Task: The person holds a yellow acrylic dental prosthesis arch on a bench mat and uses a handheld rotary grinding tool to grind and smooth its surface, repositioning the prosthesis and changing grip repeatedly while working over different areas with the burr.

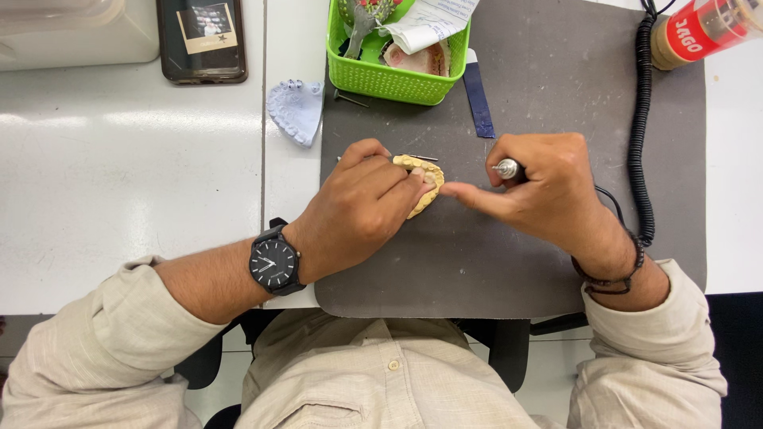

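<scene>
Yellow dental cast (423,181), a tooth-arch model in pale stone, lies near the middle of the dark grey work mat (548,95), half covered by the left hand (358,208). At twelve o'clock from it sits a green plastic basket (393,78) holding folded paper, a pink-and-white cast and a metal tool; nothing lies between basket and cast but bare mat and a thin metal pin. At one o'clock a dark blue strip (478,99) rests on the mat. At ten o'clock a pale blue-white dental cast (296,110) lies on the white table (127,183), just off the mat's edge, and further toward eleven o'clock lies a dark phone (201,40). A black coiled cord (638,135) runs down the mat's right side at about three o'clock, with a red-labelled bottle (703,32) lying at two o'clock in the far corner. The left hand comes in from eight o'clock, wrist bearing a black watch (274,263), fingers curled over the yellow cast and gripping it against the mat. The right hand (548,191) comes in from four o'clock, a dark bead bracelet at the wrist, fingers wrapped around a silver handpiece (507,168) whose metal end points toward nine o'clock; its thumb stretches out toward the cast, its tip touching or just beside the left fingertips.
</scene>
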Tool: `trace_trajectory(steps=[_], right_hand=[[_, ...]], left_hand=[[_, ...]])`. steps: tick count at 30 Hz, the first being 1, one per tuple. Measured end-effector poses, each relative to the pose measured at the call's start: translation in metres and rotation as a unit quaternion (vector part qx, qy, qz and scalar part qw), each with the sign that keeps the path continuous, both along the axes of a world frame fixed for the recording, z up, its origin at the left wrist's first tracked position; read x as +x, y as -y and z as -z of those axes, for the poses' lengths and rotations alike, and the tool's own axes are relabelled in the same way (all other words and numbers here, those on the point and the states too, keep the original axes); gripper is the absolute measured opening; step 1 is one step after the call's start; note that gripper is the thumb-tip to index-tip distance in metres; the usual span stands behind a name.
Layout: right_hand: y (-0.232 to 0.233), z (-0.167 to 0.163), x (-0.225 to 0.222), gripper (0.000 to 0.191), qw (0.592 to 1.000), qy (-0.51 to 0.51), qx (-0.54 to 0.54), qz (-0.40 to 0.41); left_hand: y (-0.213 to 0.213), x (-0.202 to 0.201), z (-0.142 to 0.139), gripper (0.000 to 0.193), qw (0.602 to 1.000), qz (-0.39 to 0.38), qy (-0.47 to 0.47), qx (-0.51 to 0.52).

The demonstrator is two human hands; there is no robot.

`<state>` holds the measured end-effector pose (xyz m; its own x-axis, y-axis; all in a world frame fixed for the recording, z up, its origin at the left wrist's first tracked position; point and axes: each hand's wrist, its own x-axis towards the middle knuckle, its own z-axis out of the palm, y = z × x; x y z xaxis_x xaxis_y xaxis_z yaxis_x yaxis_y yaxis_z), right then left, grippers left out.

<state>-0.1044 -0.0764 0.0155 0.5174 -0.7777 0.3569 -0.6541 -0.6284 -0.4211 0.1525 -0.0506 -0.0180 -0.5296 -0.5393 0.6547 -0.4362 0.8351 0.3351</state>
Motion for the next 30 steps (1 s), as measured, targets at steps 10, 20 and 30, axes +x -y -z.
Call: trace_trajectory(steps=[10,20,30], right_hand=[[0.010,0.002,-0.006,0.032,0.999,-0.016,0.029,-0.006],[0.001,0.009,0.005,0.056,0.999,-0.009,-0.006,-0.052],[-0.006,0.012,0.008,0.054,0.998,-0.011,0.011,-0.065]], left_hand=[[0.005,-0.002,0.001,0.017,0.998,-0.050,0.008,0.025],[-0.003,-0.009,0.004,0.012,0.992,0.025,-0.102,0.074],[-0.005,-0.010,0.015,0.019,0.982,0.065,-0.149,0.101]])
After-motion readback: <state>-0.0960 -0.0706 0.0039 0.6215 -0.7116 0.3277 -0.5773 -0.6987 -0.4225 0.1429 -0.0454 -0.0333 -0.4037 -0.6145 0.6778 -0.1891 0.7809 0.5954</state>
